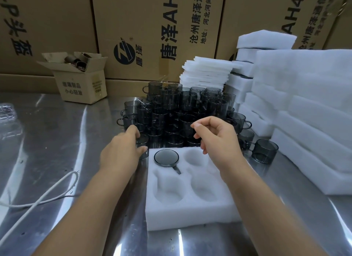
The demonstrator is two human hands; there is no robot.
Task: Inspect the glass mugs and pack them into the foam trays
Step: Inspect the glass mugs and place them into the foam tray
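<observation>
Head view: 1 mug [142,141] within curled left grip [122,151]; right grip [215,137] loose, empty, above foam tray [190,213].

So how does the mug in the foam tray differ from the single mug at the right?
The mug in the tray sits sunk in the far-left pocket of the foam tray; the single mug stands free on the steel table. Of the first only the round top and handle show; the second shows its whole side wall. Both are dark smoky glass with a handle.
</observation>
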